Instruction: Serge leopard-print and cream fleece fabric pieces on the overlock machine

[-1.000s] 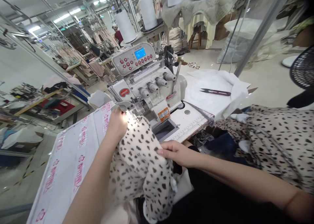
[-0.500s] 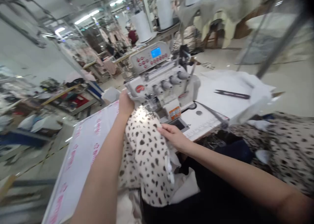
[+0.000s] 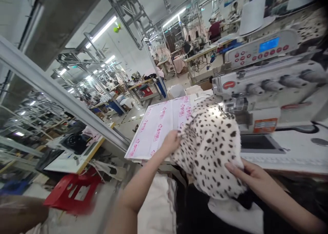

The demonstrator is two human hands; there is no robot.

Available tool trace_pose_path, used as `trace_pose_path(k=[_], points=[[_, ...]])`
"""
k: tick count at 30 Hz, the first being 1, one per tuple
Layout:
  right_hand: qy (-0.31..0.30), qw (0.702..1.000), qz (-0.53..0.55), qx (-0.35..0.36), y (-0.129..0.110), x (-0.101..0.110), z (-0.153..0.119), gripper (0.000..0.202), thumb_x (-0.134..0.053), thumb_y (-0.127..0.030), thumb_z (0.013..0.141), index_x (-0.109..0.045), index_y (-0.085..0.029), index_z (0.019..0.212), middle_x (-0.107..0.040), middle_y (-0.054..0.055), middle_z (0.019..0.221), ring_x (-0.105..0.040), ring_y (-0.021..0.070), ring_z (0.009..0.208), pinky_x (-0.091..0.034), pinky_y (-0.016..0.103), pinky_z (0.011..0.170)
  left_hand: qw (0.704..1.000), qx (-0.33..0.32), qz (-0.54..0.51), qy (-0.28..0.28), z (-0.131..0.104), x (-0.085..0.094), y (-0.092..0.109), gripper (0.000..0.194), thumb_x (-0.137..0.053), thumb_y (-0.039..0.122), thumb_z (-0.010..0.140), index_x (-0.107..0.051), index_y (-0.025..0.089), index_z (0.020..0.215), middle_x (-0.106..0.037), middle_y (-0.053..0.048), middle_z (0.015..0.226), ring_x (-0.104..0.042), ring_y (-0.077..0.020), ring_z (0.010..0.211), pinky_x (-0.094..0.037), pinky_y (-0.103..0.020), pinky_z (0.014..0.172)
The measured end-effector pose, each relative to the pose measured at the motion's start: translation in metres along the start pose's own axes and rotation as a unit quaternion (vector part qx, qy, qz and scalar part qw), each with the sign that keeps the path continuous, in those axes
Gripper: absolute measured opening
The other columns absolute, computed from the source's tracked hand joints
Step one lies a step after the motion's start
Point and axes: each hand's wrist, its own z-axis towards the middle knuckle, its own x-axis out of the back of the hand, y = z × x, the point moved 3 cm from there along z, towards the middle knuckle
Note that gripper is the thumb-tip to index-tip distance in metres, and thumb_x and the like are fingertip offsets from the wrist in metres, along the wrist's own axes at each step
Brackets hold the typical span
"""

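A cream fabric with black spots (image 3: pixel 211 141) lies across the sewing table's front edge, its far end under the presser foot of a white overlock sewing machine (image 3: pixel 258 87). My left hand (image 3: pixel 171 142) grips the fabric's left edge, over the table's near left corner. My right hand (image 3: pixel 247 174) pinches its lower right edge, just below the table front. The fabric hangs down toward my lap.
The white table (image 3: pixel 156 128) carries pink-printed tape strips. A red stool (image 3: pixel 73 191) stands on the floor at lower left. A slanted metal rail (image 3: pixel 64 97) crosses the left side. Other sewing stations and a seated person (image 3: pixel 214 28) are far behind.
The camera has swung left. My left hand has drawn back from the presser foot to the fabric's left edge, and my right hand has slid down to its lower edge.
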Motion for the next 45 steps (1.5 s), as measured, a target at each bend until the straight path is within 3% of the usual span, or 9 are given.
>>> trace_pose_path(k=[3, 6, 12, 17, 27, 31, 36, 41, 45], points=[[0.007, 0.999, 0.009, 0.032, -0.004, -0.016, -0.003, 0.045, -0.061, -0.044, 0.073, -0.054, -0.019, 0.109, -0.062, 0.008, 0.106, -0.056, 0.0271, 0.102, -0.048, 0.036, 0.086, 0.996, 0.047, 0.004, 0.077, 0.042, 0.031, -0.026, 0.024, -0.040, 0.010, 0.075, -0.055, 0.012, 0.094, -0.058, -0.009, 0.093, -0.053, -0.0195, 0.093, -0.044, -0.032, 0.084], [0.024, 0.997, 0.029, 0.069, 0.000, -0.024, -0.008, 0.041, -0.060, -0.043, 0.075, -0.055, -0.016, 0.105, -0.061, 0.009, 0.107, -0.055, 0.0253, 0.102, -0.044, 0.037, 0.090, 0.985, 0.075, -0.018, 0.155, 0.051, 0.045, -0.011, 0.038, -0.042, 0.013, 0.075, -0.044, 0.008, 0.113, -0.045, -0.018, 0.114, -0.039, -0.0275, 0.113, -0.030, -0.045, 0.098], [0.047, 0.994, 0.047, 0.089, 0.028, -0.013, -0.021, 0.037, -0.059, -0.042, 0.075, -0.058, -0.011, 0.095, -0.063, 0.008, 0.094, -0.058, 0.0211, 0.087, -0.045, 0.036, 0.081, 0.968, -0.094, -0.160, 0.168, -0.065, 0.004, 0.105, 0.044, -0.055, 0.021, 0.076, -0.041, 0.015, 0.117, -0.044, -0.013, 0.113, -0.039, -0.0223, 0.111, -0.033, -0.040, 0.096], [0.068, 0.990, 0.071, 0.103, 0.045, -0.006, -0.031, 0.035, -0.060, -0.042, 0.074, -0.062, -0.012, 0.091, -0.064, 0.006, 0.085, -0.057, 0.0190, 0.081, -0.044, 0.032, 0.077, 0.955, -0.070, -0.186, 0.218, -0.141, -0.039, 0.141, 0.050, -0.062, 0.015, 0.070, -0.042, 0.011, 0.116, -0.045, -0.014, 0.105, -0.043, -0.0237, 0.103, -0.040, -0.040, 0.087], [0.055, 0.989, 0.082, 0.113, 0.056, -0.017, -0.038, 0.038, -0.064, -0.044, 0.069, -0.059, -0.012, 0.090, -0.061, 0.004, 0.085, -0.054, 0.0170, 0.079, -0.044, 0.029, 0.072, 0.957, -0.088, -0.193, 0.198, -0.153, -0.076, 0.119, 0.034, -0.053, 0.009, 0.076, -0.044, 0.011, 0.108, -0.053, -0.010, 0.090, -0.051, -0.0177, 0.086, -0.045, -0.033, 0.077], [0.043, 0.988, 0.092, 0.113, 0.058, -0.021, -0.044, 0.043, -0.066, -0.043, 0.068, -0.056, -0.012, 0.096, -0.060, 0.004, 0.087, -0.054, 0.0154, 0.077, -0.044, 0.026, 0.068, 0.965, 0.005, -0.158, 0.207, -0.124, -0.063, 0.102, 0.061, -0.055, 0.024, 0.077, -0.028, 0.006, 0.129, -0.039, -0.023, 0.122, -0.034, -0.0278, 0.119, -0.031, -0.044, 0.098], [0.042, 0.992, 0.051, 0.108, 0.057, -0.027, -0.051, 0.040, -0.067, -0.042, 0.066, -0.058, -0.011, 0.091, -0.060, 0.004, 0.084, -0.053, 0.0165, 0.075, -0.044, 0.028, 0.068, 0.953, 0.083, -0.102, 0.273, -0.066, -0.035, 0.080, 0.078, -0.057, 0.038, 0.074, -0.018, 0.009, 0.135, -0.020, -0.021, 0.137, -0.015, -0.0291, 0.130, -0.017, -0.046, 0.105], [0.053, 0.994, 0.006, 0.101, 0.054, -0.024, -0.062, 0.037, -0.066, -0.041, 0.066, -0.058, -0.011, 0.086, -0.060, 0.004, 0.080, -0.053, 0.0179, 0.073, -0.043, 0.028, 0.067, 0.956, 0.149, -0.129, 0.217, -0.018, -0.035, 0.037, 0.046, -0.046, 0.022, 0.076, -0.043, 0.007, 0.119, -0.040, -0.018, 0.124, -0.033, -0.0249, 0.120, -0.025, -0.038, 0.102], [0.060, 0.994, -0.014, 0.096, 0.060, -0.018, -0.070, 0.038, -0.064, -0.039, 0.068, -0.057, -0.011, 0.091, -0.061, 0.006, 0.086, -0.054, 0.0205, 0.078, -0.043, 0.031, 0.071, 0.957, 0.192, -0.163, 0.147, -0.017, -0.029, -0.001, 0.027, -0.042, 0.012, 0.069, -0.058, 0.012, 0.091, -0.056, -0.011, 0.091, -0.050, -0.0229, 0.094, -0.037, -0.038, 0.090]])
